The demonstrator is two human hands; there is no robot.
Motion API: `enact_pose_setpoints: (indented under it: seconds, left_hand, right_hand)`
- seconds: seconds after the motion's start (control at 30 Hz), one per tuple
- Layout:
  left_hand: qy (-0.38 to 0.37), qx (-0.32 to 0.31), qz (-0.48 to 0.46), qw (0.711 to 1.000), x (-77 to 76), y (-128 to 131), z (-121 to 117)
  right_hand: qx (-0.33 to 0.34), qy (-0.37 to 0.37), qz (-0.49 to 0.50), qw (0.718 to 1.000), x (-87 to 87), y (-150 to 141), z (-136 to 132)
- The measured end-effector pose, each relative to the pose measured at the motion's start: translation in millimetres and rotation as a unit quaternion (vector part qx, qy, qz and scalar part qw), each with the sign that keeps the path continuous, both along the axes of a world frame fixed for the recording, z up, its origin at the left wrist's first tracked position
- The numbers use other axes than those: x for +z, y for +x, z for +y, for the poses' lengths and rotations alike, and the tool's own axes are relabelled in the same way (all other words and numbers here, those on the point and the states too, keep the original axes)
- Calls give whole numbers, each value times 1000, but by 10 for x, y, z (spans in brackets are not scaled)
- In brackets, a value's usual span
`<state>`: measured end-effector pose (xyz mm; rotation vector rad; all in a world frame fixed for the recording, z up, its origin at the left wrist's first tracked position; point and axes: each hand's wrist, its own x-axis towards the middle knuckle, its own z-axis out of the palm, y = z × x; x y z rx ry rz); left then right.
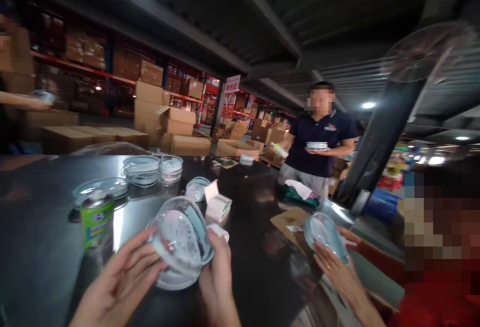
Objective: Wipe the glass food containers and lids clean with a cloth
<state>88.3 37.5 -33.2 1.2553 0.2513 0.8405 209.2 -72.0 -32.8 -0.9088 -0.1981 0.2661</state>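
Note:
Tilted above the dark tabletop (pixel 255 267) is a clear round plastic container (pixel 180 242) with a pale blue edge. My left hand (pixel 123 272) supports its left side, the fingers running along the wall. On the right side my right hand (pixel 219 267) grips the rim, thumb up. A crumpled white wipe or tissue (pixel 222 232) shows by the right thumb; whether that hand pinches it I cannot tell. Just behind stands an opened small white box (pixel 218 206). A green can (pixel 97 219) is upright to the left of my left hand.
More clear containers (pixel 141 171) stand at the back left. At right, a co-worker's hands (pixel 339 272) hold a similar container (pixel 325 234) over brown cardboard (pixel 288 224). Across the table another person (pixel 318 132) holds a container. A green wipes packet (pixel 300 194) lies near the far edge.

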Motion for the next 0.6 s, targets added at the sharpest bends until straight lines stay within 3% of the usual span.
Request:
enact_pose_setpoints:
  seconds: [0.03,0.07,0.1,0.17,0.23,0.3,0.37,0.5,0.6]
  left_hand:
    - [124,53,15,991,19,-20,-11]
    - [252,100,15,962,37,-36,-11]
    - [357,168,-2,919,52,-50,0]
    - [528,238,-9,815,80,-73,47]
    - [617,299,29,728,116,-99,102]
    - [646,354,48,675,163,-124,150]
    - [662,338,9,669,201,-139,202]
    - [698,165,-91,690,186,-111,324]
    - [689,160,-134,694,151,-73,341]
  right_hand:
    - [28,4,30,999,-29,-14,57]
    - [57,7,59,997,-52,-23,88]
    - [86,8,87,992,-68,-24,100]
    - [130,12,126,983,-85,4,93]
    - [158,11,153,976,-83,55,70]
    - [176,1,171,969,-61,97,38]
    - [193,-11,178,965,-25,109,6]
    - [213,-17,160,964,52,74,12]
    - [203,0,145,968,93,75,76]
